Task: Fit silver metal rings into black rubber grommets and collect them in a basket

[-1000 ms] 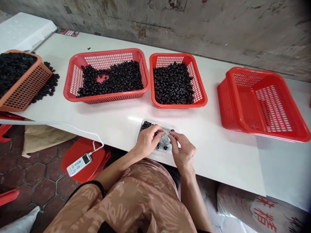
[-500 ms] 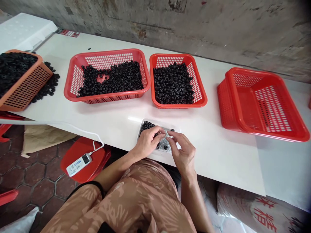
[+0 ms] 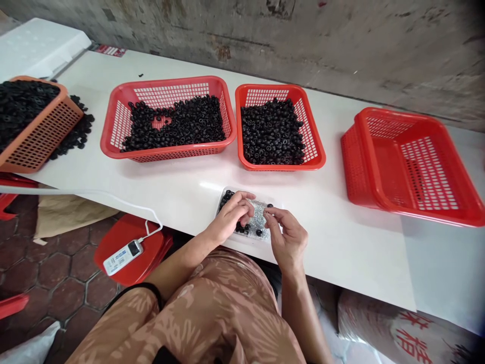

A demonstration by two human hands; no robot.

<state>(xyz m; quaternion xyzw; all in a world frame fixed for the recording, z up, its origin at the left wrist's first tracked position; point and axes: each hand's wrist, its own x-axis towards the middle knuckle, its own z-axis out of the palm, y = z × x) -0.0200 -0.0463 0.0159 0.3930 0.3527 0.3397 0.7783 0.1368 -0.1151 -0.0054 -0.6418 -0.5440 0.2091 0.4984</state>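
Note:
A shallow clear plastic tray [image 3: 264, 241] sits at the table's front edge, holding small shiny silver pieces [image 3: 257, 215] and black ring-shaped parts [image 3: 242, 229]. Over its left side is my left hand [image 3: 233, 217], index finger stretched out and the other fingers loosely bent, with nothing visible in it. My right hand [image 3: 288, 236] is at the tray's right edge, thumb and forefinger pinched together; whatever lies between the tips is too small to name. One black part [image 3: 270, 206] shows just beyond the right fingertips.
Two red baskets [image 3: 168, 154] [image 3: 282, 167] of black parts stand behind the tray. Stacked red baskets [image 3: 373, 167] are at right. An orange basket [image 3: 41, 134] heaped with black parts stands left, with loose ones beside it. A cabled white device [image 3: 123, 257] lies on a red stool [image 3: 146, 268].
My hands were close together with fingertips meeting over the tray. Now they are apart: the left has loosened and its index finger extended, while the right has shifted slightly right, still pinched.

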